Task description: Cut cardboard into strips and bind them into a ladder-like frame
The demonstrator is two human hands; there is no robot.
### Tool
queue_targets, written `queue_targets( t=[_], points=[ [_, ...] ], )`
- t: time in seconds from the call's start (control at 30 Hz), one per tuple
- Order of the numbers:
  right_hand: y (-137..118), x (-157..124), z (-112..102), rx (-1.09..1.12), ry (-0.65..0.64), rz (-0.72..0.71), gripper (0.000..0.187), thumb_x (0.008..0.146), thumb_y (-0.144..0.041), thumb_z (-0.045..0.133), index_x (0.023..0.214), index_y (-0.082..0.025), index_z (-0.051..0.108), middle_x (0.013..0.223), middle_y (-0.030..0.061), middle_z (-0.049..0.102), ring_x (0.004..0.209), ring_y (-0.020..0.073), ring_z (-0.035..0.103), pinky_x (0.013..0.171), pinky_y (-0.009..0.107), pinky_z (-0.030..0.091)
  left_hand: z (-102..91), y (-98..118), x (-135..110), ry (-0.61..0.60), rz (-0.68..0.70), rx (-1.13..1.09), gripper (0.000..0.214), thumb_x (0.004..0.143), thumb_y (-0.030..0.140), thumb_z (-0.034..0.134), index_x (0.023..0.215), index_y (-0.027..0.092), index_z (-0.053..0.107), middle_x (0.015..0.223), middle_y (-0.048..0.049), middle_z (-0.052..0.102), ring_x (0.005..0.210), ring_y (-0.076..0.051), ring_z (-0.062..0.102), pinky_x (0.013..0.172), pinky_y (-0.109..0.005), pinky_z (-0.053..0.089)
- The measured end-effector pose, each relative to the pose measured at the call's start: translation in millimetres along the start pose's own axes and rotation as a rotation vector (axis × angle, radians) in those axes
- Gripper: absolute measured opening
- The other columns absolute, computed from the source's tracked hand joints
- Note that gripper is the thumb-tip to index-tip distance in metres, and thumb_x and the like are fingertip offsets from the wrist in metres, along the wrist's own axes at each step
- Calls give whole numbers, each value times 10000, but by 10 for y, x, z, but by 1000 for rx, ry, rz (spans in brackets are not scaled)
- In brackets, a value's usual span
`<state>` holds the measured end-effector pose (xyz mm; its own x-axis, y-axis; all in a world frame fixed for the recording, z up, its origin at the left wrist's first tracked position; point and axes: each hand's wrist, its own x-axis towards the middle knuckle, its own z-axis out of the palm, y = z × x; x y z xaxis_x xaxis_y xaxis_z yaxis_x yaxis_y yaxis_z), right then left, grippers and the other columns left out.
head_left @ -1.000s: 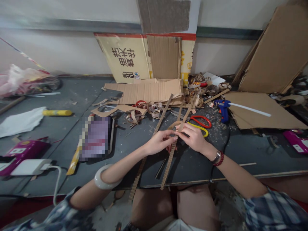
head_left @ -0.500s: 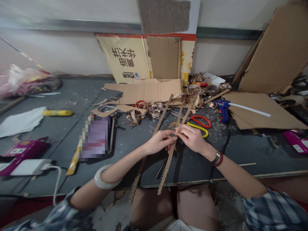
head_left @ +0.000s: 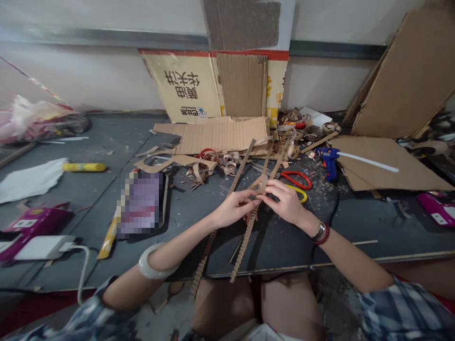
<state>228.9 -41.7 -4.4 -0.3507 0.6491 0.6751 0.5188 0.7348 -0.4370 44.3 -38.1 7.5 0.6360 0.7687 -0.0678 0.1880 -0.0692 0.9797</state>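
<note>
My left hand (head_left: 237, 207) pinches a narrow corrugated cardboard strip (head_left: 243, 252), whose ridged tail slants down past the table edge. My right hand (head_left: 286, 200) is closed on the same strip's upper part, fingertips close to the left ones. A smooth paper face of the strip shows above the fingers. Another corrugated strip (head_left: 239, 176) lies on the table, passing under my left hand. Scissors with red and yellow handles (head_left: 297, 180) lie just behind my right hand, their blades mostly hidden beneath the hands and strips.
A blue glue gun (head_left: 330, 163) with a white glue stick stands to the right, by a flat cardboard sheet (head_left: 394, 163). Cardboard scraps and curled strips (head_left: 227, 162) spread behind the hands. A phone (head_left: 144, 203), a yellow-handled cutter (head_left: 109, 237) and a yellow tube (head_left: 84, 167) lie left.
The right fingers have shifted slightly, and the strip's paper face now stands more upright above them. The ridged tail has swung a little left and up. My left hand has hardly moved.
</note>
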Motion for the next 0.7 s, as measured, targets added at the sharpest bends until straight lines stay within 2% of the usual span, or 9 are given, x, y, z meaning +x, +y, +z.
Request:
queue_targets(
  t=[0.23, 0.37, 0.57, 0.7],
  points=[
    [-4, -2, -8, 21, -42, 12, 125, 861, -222, 500, 777, -177, 581, 943, 68, 602, 873, 159, 585, 771, 301, 499, -8, -12, -1, -19, 14, 17, 269, 850, 374, 470, 928, 123, 527, 656, -8, 617, 469, -76, 496, 457, -186, 436],
    [0, -9, -1, -6, -52, 7, 125, 864, -211, 489, 783, -174, 576, 942, 75, 602, 879, 166, 582, 781, 313, 496, -12, -12, 4, -16, 33, 58, 270, 849, 370, 472, 932, 122, 540, 652, 2, 602, 476, -71, 489, 463, -179, 424],
    [8, -36, 5, -60, -103, -50, 183, 878, -189, 448, 736, -164, 560, 813, 61, 589, 769, 149, 570, 700, 287, 497, 4, -9, 4, 7, -18, 61, 274, 846, 388, 473, 901, 127, 537, 584, 36, 533, 445, -82, 525, 423, -178, 410],
    [4, -40, 13, -91, -90, -51, 193, 880, -195, 448, 718, -163, 548, 800, 59, 586, 752, 144, 562, 692, 282, 496, 0, -14, 14, -14, -19, 40, 265, 847, 375, 476, 926, 126, 519, 607, 10, 597, 445, -79, 509, 430, -179, 416]
  ],
)
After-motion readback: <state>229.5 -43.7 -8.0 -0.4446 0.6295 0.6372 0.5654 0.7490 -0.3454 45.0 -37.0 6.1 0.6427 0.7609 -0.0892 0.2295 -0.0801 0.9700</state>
